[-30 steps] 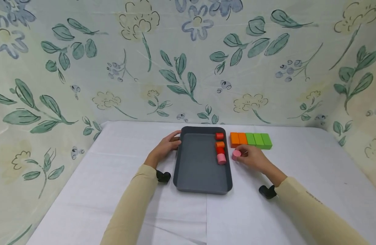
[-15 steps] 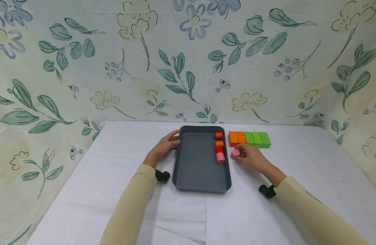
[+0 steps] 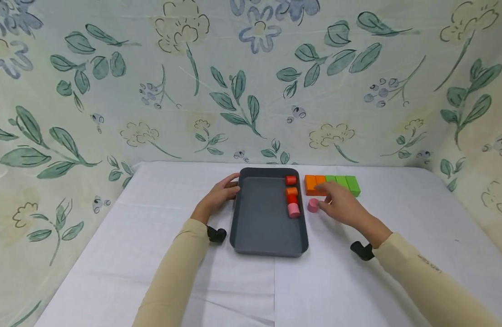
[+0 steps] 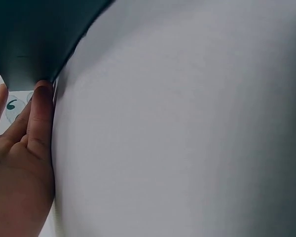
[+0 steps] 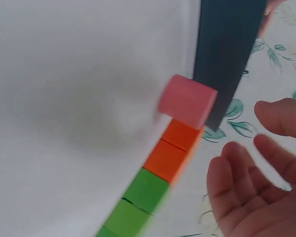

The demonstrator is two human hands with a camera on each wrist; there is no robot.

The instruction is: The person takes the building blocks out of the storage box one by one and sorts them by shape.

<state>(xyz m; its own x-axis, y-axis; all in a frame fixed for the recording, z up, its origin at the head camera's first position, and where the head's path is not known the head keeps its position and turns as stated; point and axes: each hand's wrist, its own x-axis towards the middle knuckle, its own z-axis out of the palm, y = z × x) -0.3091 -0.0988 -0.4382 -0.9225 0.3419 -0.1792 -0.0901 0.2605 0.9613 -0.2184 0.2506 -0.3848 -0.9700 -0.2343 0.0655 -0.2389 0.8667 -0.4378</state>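
My left hand [image 3: 218, 196] rests against the left wall of a dark grey tray [image 3: 261, 243]; in the left wrist view its fairly straight fingers [image 4: 41, 116] touch the tray's outer side. Inside the tray, along the right wall, lie a red cylinder [image 3: 291, 180], an orange piece [image 3: 291, 191], a red piece [image 3: 292, 199] and a pink cylinder [image 3: 293, 210]. Another pink cylinder [image 3: 313, 205] stands on the table just right of the tray. Beside it my right hand [image 3: 342, 204] is raised, thumb and fingers spread apart, holding nothing.
Two orange blocks [image 3: 310, 185] and several green blocks [image 3: 352, 185] form a row to the right of the tray, behind the loose pink cylinder. A white cloth [image 3: 153, 272] covers the table. Floral fabric [image 3: 177, 91] hangs at the back and sides.
My right hand has let go of the pink cylinder on the table and drawn slightly away to the right, its fingers parting. The left hand stays at the tray.
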